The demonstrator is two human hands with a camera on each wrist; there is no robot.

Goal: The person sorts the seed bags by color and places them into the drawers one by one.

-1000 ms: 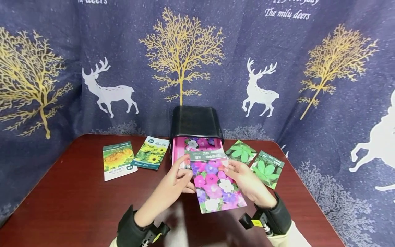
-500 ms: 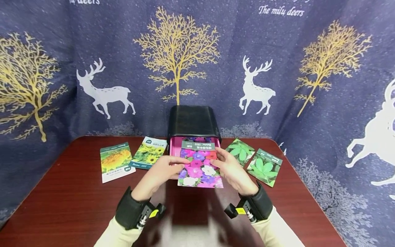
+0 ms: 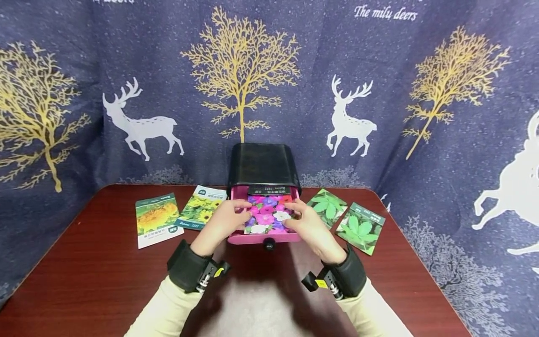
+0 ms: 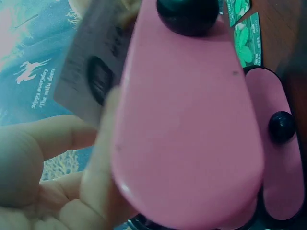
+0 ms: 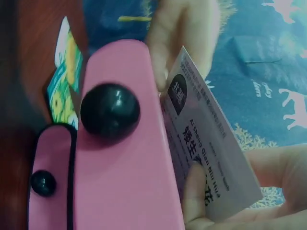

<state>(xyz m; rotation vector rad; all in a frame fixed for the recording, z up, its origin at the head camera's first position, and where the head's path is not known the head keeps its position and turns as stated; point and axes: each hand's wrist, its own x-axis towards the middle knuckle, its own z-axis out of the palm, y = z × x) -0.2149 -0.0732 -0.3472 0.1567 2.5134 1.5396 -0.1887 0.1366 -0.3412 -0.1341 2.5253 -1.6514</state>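
Observation:
A seed packet (image 3: 266, 214) printed with pink, purple and white petunias lies at the pulled-out pink drawer (image 3: 248, 239) of a small black cabinet (image 3: 264, 164). My left hand (image 3: 222, 222) pinches the packet's left side, and my right hand (image 3: 315, 230) pinches its right side. In the right wrist view, the packet's white lettered end (image 5: 211, 153) tilts up above the drawer front (image 5: 120, 182), thumb on one face. The left wrist view shows that end blurred beside my left fingers. The packet's far end reaches toward the cabinet's opening; the drawer's inside is mostly hidden.
Two yellow-flower packets (image 3: 157, 220) (image 3: 202, 208) lie left of the cabinet. Two green-leaf packets (image 3: 328, 208) (image 3: 360, 228) lie to its right. A lower pink drawer (image 5: 50, 211) is closed. A blue deer-print curtain (image 3: 269, 70) hangs behind the table.
The petunia packet has moved away from me, from in front of the drawer to over it. Both hands travelled with it, and the drawer front with its black knob has come into view.

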